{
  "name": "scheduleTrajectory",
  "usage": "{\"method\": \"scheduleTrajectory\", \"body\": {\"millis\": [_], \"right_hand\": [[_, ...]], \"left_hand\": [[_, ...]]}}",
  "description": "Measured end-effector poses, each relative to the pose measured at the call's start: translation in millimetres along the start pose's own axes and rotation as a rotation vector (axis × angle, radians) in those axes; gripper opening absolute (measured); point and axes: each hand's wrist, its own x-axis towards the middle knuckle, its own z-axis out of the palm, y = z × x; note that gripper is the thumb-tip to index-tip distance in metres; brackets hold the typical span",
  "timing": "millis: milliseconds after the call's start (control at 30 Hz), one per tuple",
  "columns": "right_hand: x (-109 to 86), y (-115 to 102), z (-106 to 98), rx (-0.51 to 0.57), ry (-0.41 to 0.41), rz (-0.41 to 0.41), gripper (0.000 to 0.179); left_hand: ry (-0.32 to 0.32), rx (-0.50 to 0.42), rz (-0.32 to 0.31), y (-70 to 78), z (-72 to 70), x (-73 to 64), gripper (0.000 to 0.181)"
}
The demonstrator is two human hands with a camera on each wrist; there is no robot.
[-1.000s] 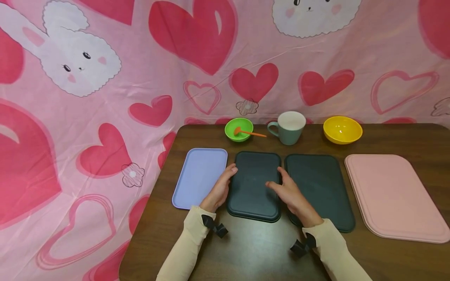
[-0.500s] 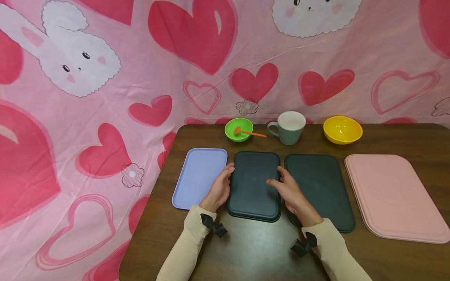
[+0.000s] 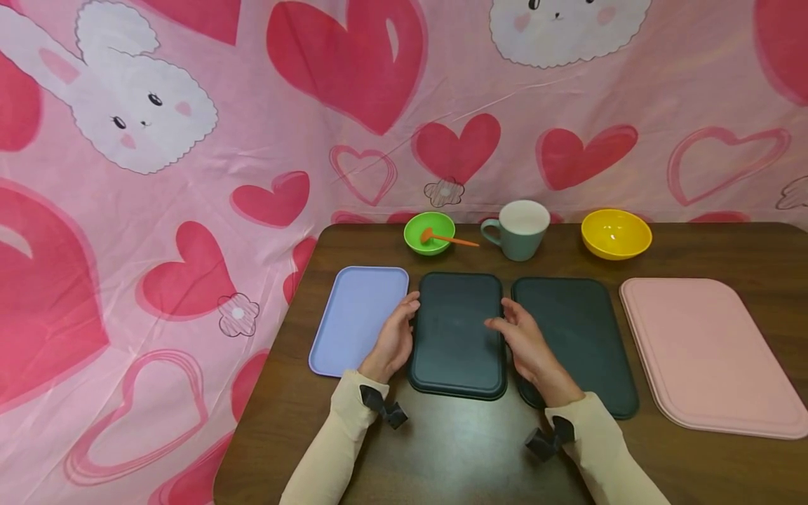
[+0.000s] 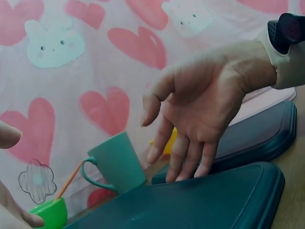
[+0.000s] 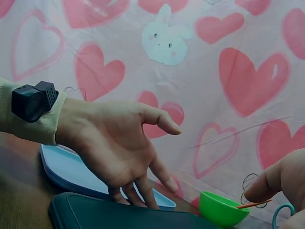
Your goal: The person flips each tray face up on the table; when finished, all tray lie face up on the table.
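Observation:
A dark green rectangular board [image 3: 459, 333] with rounded corners lies flat on the table between my two hands. My left hand [image 3: 391, 340] stands on edge along its left side, fingers extended and palm facing inward. Along the right side is my right hand [image 3: 527, 344], with its fingers close to the edge and its thumb over the board's rim. In the left wrist view, the fingertips of the right hand [image 4: 200, 109] reach down at the board's far edge [image 4: 190, 205]. The right wrist view shows the left hand's [image 5: 114, 143] fingertips behind the board's edge.
A lilac tray [image 3: 356, 322] lies at the left, a second dark board [image 3: 581, 344] and a pink board [image 3: 710, 351] at the right. Behind them stand a green bowl [image 3: 413, 228] with an orange spoon [image 3: 451, 240], a teal mug [image 3: 520, 238] and a yellow bowl [image 3: 615, 242].
My right hand has shifted slightly to the right, its thumb drawing back toward the board's edge. The board between my hands has shifted very slightly; the left hand is almost still.

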Motion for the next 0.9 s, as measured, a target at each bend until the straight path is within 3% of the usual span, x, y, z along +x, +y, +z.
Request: {"method": "scheduleTrajectory", "body": {"millis": [633, 900], "right_hand": [[-3.4, -5.1, -0.2, 0.153, 0.033, 0.028, 0.076], [-8.8, -12.6, -0.2, 0.123, 0.043, 0.036, 0.076]], "left_hand": [[0.005, -0.090, 0.064, 14.2, 1.5, -7.6, 0.063], [-0.006, -0.091, 0.079, 18.4, 2.8, -11.7, 0.067]]}}
